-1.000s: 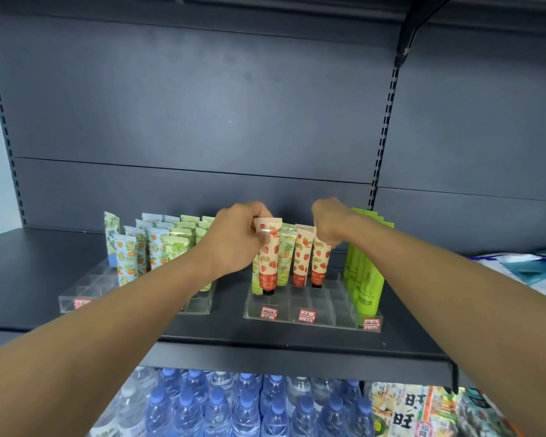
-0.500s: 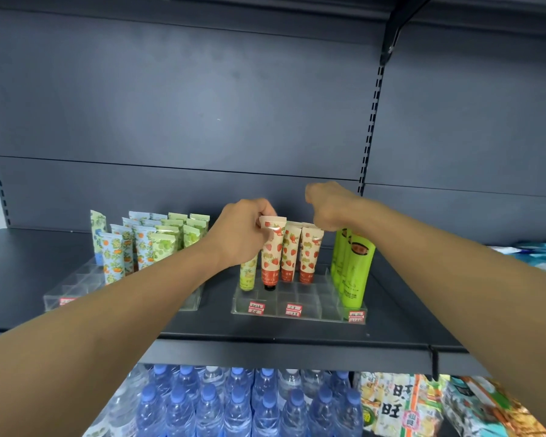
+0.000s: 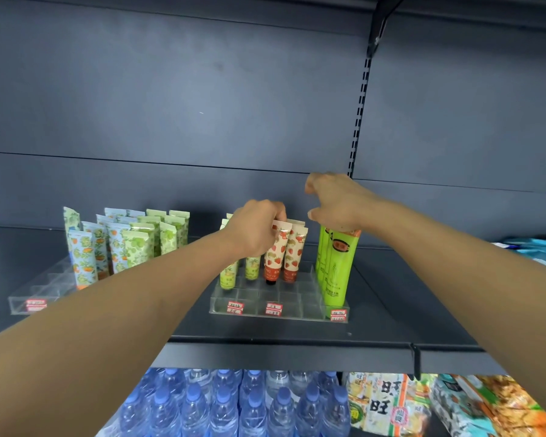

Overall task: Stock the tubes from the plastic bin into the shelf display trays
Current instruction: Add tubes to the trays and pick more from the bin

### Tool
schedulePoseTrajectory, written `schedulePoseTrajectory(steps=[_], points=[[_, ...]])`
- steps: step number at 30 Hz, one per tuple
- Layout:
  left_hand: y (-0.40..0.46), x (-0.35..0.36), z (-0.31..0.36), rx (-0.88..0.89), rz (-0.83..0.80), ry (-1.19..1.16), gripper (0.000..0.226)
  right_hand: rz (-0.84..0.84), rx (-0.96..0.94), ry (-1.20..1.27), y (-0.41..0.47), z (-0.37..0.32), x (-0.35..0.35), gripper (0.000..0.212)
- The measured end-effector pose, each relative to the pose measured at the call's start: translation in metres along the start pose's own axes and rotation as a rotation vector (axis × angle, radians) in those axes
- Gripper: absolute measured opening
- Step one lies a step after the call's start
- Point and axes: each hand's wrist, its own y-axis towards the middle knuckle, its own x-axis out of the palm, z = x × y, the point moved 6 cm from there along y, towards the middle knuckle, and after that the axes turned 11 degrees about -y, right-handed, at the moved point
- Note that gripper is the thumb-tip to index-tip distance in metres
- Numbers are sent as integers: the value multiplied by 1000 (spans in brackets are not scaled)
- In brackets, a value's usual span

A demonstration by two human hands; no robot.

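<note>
A clear display tray (image 3: 278, 305) stands on the dark shelf with pale green tubes, strawberry-print tubes and tall bright green tubes (image 3: 338, 266) upright in it. My left hand (image 3: 256, 228) pinches the top of the front strawberry tube (image 3: 276, 252), whose black cap sits in a tray slot. A second strawberry tube (image 3: 295, 247) stands just right of it. My right hand (image 3: 334, 200) hovers above the tubes with loosely curled fingers and holds nothing. A second clear tray (image 3: 38, 291) at left holds orange-print and green-print tubes (image 3: 120, 241). The plastic bin is out of view.
The dark shelf (image 3: 391, 310) has bare surface right of the tray, with blue packets (image 3: 533, 247) at its far right. Below the shelf stand several water bottles (image 3: 234, 405) and snack packages (image 3: 423, 405). A slotted upright (image 3: 360, 105) runs up the back panel.
My right hand has let go of the strawberry tubes and risen above them. My left hand has kept its pinch on the front strawberry tube, which now sits lower in the tray.
</note>
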Motion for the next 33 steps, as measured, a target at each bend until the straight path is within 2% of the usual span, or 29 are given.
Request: schedulePoseTrajectory(steps=[11, 18, 28, 33], points=[[-4, 9, -13, -31, -44, 1, 25, -9, -7, -2, 0, 0, 5, 35], [-4, 6, -11, 4, 1, 134, 29, -27, -1, -23, -2, 1, 8, 38], [-10, -1, -7, 0, 26, 183, 28, 8, 4, -40, -12, -2, 1, 37], [-25, -25, 1, 15, 15, 217, 37, 42, -40, -21, -25, -13, -8, 47]])
